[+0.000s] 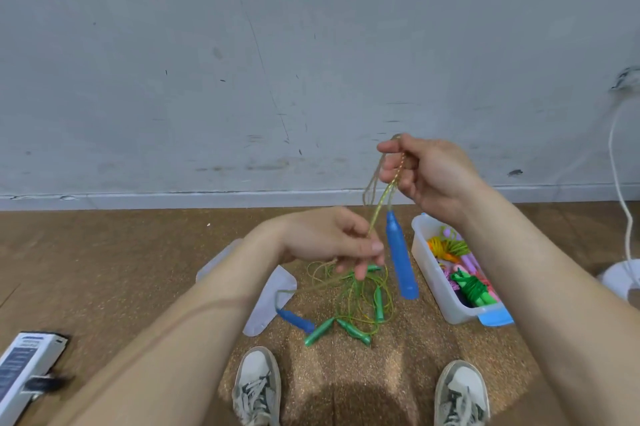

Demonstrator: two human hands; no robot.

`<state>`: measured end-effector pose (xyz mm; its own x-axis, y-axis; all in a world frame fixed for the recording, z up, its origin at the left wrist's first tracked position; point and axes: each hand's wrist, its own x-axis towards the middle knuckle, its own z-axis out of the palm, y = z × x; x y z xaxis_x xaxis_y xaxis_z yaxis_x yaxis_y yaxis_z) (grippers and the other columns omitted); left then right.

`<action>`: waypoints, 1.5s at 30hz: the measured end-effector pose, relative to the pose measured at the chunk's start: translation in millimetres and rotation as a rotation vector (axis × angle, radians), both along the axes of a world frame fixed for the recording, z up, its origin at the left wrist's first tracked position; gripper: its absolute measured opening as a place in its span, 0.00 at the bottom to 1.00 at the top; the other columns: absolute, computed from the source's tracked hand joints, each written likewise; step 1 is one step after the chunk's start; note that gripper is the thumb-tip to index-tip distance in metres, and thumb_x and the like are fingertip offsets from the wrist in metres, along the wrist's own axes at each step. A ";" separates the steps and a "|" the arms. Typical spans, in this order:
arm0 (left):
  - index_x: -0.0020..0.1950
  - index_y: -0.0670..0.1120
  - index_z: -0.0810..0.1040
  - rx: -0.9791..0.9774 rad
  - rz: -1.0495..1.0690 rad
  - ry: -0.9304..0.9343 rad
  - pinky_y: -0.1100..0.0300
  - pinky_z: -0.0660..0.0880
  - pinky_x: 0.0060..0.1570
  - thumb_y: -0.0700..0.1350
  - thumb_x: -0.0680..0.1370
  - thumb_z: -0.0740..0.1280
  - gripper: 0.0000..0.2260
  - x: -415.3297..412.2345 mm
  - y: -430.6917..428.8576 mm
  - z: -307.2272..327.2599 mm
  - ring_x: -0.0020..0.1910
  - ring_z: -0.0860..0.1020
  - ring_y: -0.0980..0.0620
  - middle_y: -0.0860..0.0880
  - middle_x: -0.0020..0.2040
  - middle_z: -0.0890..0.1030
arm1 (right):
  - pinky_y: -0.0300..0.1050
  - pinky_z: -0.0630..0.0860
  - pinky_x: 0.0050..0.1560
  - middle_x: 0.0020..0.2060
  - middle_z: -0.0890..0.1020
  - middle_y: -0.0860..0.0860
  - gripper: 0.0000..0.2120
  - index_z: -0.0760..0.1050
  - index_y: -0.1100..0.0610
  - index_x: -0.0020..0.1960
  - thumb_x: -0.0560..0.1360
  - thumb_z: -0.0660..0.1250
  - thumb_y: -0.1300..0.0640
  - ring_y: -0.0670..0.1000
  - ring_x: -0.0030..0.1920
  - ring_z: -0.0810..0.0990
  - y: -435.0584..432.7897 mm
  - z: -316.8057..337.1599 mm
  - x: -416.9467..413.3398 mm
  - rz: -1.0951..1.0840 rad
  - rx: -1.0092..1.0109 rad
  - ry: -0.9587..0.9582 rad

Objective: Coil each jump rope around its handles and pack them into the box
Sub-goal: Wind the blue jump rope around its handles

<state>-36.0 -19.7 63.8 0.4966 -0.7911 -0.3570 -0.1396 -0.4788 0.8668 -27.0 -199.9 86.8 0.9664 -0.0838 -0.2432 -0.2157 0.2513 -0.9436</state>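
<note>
Pinching thin yellow rope (379, 209) | fingers (367, 247) of left hand (325, 242), right hand (426, 172) | blue handle (400, 259) dangling

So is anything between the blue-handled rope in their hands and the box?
No barrier: the box sits open just right of the hanging blue handle. But the rope trails into the green ropes on the floor, possibly tangled.

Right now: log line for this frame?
right hand: holds rope, blue handle dangling | left hand: pinches rope lower | box: coiled ropes inside | floor: green-handled ropes loose
</note>
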 end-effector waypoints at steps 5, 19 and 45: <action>0.39 0.43 0.73 -0.419 0.414 0.088 0.67 0.60 0.22 0.46 0.82 0.56 0.14 4.2 4.5 19.0 0.20 0.63 0.57 0.50 0.24 0.73 | 0.37 0.65 0.23 0.28 0.80 0.56 0.12 0.73 0.60 0.47 0.81 0.53 0.57 0.50 0.20 0.74 -6.1 -11.7 3.3 -0.023 -0.607 -0.094; 0.43 0.44 0.71 -1.592 1.102 0.505 0.69 0.67 0.24 0.46 0.84 0.53 0.13 55.6 73.3 40.4 0.25 0.73 0.57 0.50 0.30 0.77 | 0.41 0.60 0.31 0.39 0.83 0.56 0.10 0.75 0.56 0.41 0.80 0.63 0.54 0.47 0.29 0.64 50.6 -39.5 -23.0 1.108 -0.409 -0.054; 0.62 0.45 0.72 -0.288 0.811 0.005 0.65 0.60 0.23 0.41 0.80 0.64 0.11 13.0 29.1 19.7 0.22 0.61 0.56 0.47 0.31 0.78 | 0.43 0.75 0.37 0.40 0.82 0.56 0.20 0.80 0.63 0.47 0.83 0.55 0.51 0.51 0.39 0.78 46.6 -15.8 9.6 0.073 -0.039 0.117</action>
